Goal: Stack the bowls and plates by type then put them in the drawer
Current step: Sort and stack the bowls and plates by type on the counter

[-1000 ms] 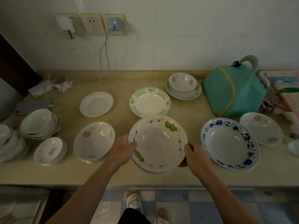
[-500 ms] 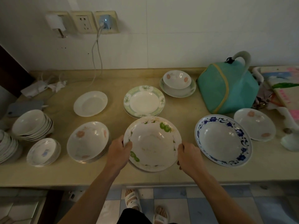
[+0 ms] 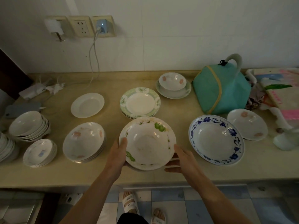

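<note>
The counter (image 3: 161, 173) runs wide under the tiled wall, crowded with crockery. At its near edge, around six o'clock, sits the green-fruit bowl (image 3: 148, 143) on a second dish whose rim barely shows beneath. The left hand (image 3: 119, 152) grips its nine o'clock rim, thumb over the lip; the right hand (image 3: 182, 156) lies at four o'clock with fingers fairly straight and loose, seemingly under the rim, not clamping.

With one side loosely supported, I'd worry the pair tips and slides off the edge, or knocks the blue-flowered plate (image 3: 216, 139) at three o'clock.

No drawer is clearly visible. The white stack (image 3: 6, 147) at nine o'clock is cut off.
</note>
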`<state>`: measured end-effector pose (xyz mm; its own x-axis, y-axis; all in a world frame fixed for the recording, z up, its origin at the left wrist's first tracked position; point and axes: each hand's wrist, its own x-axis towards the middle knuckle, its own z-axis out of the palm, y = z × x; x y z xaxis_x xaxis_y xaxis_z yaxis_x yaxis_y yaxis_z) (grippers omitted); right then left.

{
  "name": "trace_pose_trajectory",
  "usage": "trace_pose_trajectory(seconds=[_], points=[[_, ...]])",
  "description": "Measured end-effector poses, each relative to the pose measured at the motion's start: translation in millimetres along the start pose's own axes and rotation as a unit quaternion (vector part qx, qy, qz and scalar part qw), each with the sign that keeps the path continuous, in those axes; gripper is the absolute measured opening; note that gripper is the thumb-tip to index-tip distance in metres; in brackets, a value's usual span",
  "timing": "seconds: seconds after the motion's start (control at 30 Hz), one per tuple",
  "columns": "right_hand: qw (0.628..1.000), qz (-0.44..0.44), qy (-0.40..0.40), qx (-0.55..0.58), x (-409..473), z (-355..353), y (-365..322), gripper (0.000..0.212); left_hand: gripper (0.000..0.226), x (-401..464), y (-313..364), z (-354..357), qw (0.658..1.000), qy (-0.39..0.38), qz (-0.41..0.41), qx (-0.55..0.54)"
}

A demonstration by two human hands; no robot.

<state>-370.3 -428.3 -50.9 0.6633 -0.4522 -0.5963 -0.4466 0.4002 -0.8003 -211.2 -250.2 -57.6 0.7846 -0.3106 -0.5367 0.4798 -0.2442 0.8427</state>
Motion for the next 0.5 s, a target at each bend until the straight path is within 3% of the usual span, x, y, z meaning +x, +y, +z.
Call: trace_pose_trajectory(seconds=[0.17,0.33,0.43,0.5], points=[[0.999,-0.017,0.018,0.045,-5.6,-9.3,0.4,0.04,0.035,-3.4,-2.8,15.0,1.0,0.006,0.022,-0.018],[0.996,-0.026,0.037,0.077,-16.4,-21.6,2.7,0.034,0.023,-6.1,-5.8,31.9,0.999,0.027,0.039,0.002],[0.994,-0.034,0.087,0.053,-27.0,-36.3,-0.6,0.025,0.036,-7.5,1.5,32.4,0.997,0.033,0.063,0.033],[0.984,-0.074,0.16,0.011,-35.9,-53.9,-4.6,0.024,0.048,-9.2,14.4,29.0,0.988,0.059,0.121,0.076]])
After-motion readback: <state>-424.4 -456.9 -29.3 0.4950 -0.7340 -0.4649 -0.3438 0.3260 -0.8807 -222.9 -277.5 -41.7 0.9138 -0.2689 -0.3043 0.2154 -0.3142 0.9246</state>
